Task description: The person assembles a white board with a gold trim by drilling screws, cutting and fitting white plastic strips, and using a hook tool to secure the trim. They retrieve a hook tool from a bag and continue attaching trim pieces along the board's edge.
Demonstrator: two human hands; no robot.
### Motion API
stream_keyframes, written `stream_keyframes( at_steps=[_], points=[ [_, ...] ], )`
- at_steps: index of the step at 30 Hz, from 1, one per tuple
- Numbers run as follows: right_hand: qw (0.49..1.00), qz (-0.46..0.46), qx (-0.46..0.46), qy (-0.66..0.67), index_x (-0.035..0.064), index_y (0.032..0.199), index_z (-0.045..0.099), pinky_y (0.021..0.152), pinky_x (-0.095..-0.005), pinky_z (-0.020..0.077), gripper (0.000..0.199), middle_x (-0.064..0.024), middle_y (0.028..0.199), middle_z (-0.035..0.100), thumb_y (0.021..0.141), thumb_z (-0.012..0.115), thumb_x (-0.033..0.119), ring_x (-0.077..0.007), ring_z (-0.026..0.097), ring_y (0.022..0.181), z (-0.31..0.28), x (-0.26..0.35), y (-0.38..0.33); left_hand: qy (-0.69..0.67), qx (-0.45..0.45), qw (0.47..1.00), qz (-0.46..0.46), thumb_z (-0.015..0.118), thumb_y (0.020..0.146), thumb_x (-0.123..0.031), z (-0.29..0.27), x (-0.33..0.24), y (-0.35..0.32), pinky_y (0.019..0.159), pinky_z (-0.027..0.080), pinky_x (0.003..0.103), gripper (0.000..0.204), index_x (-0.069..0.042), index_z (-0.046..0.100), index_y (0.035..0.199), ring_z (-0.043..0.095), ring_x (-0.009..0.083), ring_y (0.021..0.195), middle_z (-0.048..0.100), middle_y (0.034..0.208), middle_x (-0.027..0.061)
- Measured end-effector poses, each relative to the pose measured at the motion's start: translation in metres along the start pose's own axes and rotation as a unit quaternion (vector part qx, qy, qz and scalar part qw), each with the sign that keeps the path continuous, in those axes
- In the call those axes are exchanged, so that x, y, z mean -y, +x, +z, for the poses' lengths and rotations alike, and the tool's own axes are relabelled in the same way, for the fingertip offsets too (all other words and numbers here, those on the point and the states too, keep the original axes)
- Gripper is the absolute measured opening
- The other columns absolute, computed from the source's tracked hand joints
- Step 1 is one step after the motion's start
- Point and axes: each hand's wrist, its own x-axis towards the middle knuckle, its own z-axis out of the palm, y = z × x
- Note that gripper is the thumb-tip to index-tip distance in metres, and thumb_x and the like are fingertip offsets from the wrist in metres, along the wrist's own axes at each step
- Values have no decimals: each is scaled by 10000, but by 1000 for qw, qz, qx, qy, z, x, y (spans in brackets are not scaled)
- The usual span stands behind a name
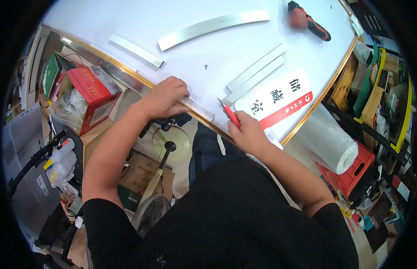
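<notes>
- The place looked like a small, crowded workshop.
- Across the top, metal strips point(213, 29), a red-and-black power tool point(311, 24) and a printed sign plate point(284, 96) lay on a white table point(105, 20).
- A red cutter point(231, 116) showed near the centre.
- At right, a roll of translucent wrap point(330, 142) stood near packed shelving point(372, 101).
- A red carton point(93, 96) sat at left.

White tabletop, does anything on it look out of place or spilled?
A small dark scrap lies loose on the tabletop, apart from the silver strips; it looks like stray debris, too small to identify. Nothing looks spilled.
</notes>
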Motion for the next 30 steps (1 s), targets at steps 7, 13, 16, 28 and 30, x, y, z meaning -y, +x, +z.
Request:
stream_keyframes(
  at_steps=[7, 13, 16, 28, 30],
  points=[
    [1000, 8, -3, 3, -35, 1045, 593, 788, -539, 527, 270, -306, 875, 673, 944, 634, 212, -490, 667, 835, 2, -1, 8, 4, 14, 999, -38, 798, 832, -155, 4, 1, 14, 943, 506, 420, 219, -55, 726, 1013, 594, 332, 1080, 664, 1066, 106],
    [999, -16, -30, 7, -25, 1137, 611, 796, -506, 523, 351, -294, 926, 675, 932, 677, 253, -473, 668, 880, 0, -2, 11, 28, -57, 996, -65, 824, 816, -147, 13, -4, 9, 952, 503, 415, 283, -58, 727, 1067, 602, 332, 1098, 668, 1104, 118],
    [997, -54, -33, -44, -27, 1103, 604, 794, -506, 546, 347, -275, 991, 676, 910, 697, 246, -455, 676, 915, 0, 3, 20, 42, -107, 991, -68, 831, 813, -160, 11, 0, 0, 945, 507, 415, 313, -62, 729, 1091, 610, 332, 1084, 668, 1117, 126],
    [985, -48, 1, -166, -40, 929, 644, 774, -501, 572, 319, -257, 941, 693, 845, 720, 258, -435, 703, 852, 26, 32, 45, -256, -560, 702, -358, 737, 969, -181, 45, -37, -28, 810, 538, 268, 337, 58, 664, 1195, 638, 114, 909, 689, 1071, 81],
    [989, -50, -4, -140, -43, 892, 653, 763, -503, 572, 314, -266, 904, 695, 836, 720, 259, -433, 706, 840, 16, 40, 42, -324, -546, 670, -384, 733, 974, -174, 60, -64, -26, 796, 547, 277, 361, 59, 639, 1233, 640, 115, 900, 688, 1065, 80]
  ],
)
